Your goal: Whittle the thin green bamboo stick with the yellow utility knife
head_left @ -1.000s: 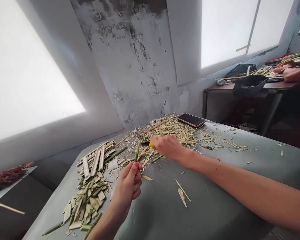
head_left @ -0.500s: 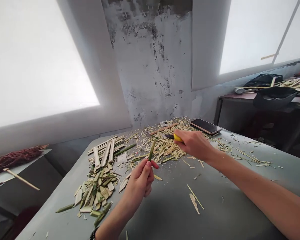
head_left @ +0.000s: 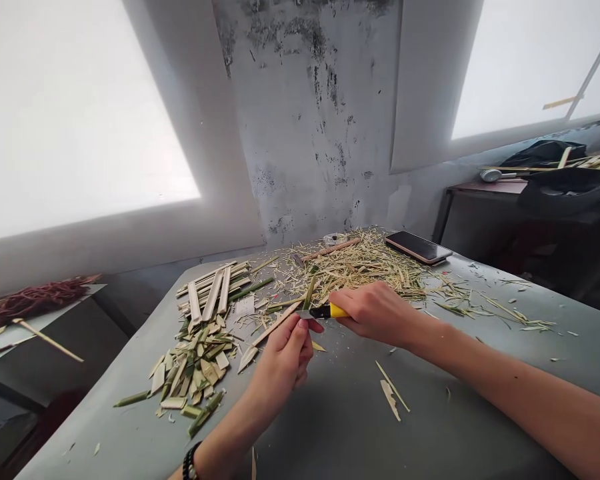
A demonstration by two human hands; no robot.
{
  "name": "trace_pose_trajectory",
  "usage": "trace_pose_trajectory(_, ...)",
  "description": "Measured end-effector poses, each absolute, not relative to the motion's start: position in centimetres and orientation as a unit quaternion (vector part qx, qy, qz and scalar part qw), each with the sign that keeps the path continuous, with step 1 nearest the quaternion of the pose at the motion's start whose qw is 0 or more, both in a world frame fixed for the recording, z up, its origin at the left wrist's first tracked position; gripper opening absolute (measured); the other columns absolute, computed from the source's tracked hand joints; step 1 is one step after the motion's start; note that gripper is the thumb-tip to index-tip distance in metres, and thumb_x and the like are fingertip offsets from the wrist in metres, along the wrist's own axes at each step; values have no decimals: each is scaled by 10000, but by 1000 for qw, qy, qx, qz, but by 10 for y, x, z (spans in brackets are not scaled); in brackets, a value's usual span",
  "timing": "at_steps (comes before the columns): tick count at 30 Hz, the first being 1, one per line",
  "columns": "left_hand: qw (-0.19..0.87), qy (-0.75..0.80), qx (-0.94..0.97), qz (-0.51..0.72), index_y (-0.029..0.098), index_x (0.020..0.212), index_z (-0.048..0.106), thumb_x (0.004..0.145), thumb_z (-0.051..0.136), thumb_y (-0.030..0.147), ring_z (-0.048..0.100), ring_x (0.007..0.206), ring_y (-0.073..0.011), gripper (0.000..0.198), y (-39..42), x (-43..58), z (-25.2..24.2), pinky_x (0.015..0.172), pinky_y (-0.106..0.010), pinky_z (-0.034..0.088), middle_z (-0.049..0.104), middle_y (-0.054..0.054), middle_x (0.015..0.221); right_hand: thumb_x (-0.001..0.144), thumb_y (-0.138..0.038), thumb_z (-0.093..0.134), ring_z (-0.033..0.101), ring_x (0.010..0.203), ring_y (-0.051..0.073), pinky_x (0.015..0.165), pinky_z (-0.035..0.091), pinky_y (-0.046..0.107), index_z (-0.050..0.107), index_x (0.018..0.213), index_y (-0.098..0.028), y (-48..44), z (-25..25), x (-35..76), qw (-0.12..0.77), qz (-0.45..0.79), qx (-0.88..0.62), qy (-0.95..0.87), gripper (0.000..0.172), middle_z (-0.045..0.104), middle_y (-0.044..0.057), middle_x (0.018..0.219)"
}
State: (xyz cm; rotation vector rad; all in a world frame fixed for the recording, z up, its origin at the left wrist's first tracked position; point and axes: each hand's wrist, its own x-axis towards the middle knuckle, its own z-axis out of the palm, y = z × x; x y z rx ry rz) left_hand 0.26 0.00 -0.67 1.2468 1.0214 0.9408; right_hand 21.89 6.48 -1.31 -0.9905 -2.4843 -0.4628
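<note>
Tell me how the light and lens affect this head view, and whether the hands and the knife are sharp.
Head view: both windows are blown out to plain white; the wide lens bends the wall and table edges. The left hand, right hand and yellow-handled knife are sharp, evenly lit, with only soft shadows.

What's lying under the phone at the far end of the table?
The phone rests flat on the grey table, its near-left edge meeting the heap of pale shavings. Whether shavings lie beneath it cannot be seen; the phone covers that spot.
</note>
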Motion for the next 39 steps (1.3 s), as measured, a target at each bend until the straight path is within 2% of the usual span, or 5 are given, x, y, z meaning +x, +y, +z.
trace_pose_trajectory(4,603,446,527,401,185,968,567,910,570,632,129,418,-40,451,-2,4,-5,365,-182,138,288,121,578,954,-244,555,619,606,152,545,126,305,593,923,-185,67,-15,218,189,-159,-393,-886,77,712,7,787)
trace_pose_trajectory(14,594,455,525,406,189,919,561,925,569,614,110,430,-45,425,3,5,-6,373,-180,122,258,120,575,986,-291,518,713,755,231,542,141,298,613,1022,-191,70,-5,218,133,-160,-524,-826,142,748,60,911)
trace_pose_trajectory(21,654,414,498,391,175,928,578,992,532,514,71,457,-49,348,-10,2,4,398,-184,97,222,113,580,1025,-334,451,647,608,221,538,155,273,605,1050,-190,91,2,249,153,-200,-652,-715,213,700,64,724)
trace_pose_trajectory(28,732,350,425,401,197,974,561,986,572,498,55,473,-53,301,-16,5,10,416,-179,89,199,109,598,1003,-306,441,557,575,148,547,202,273,600,955,-175,77,-5,243,299,-214,-412,-834,212,666,24,719)
trace_pose_trajectory(39,739,347,385,430,197,880,507,975,603,485,36,466,-52,318,-14,2,8,398,-172,97,166,118,576,1014,-250,436,497,577,112,550,182,289,572,874,-172,66,-17,223,270,-180,-321,-890,210,627,-5,715)
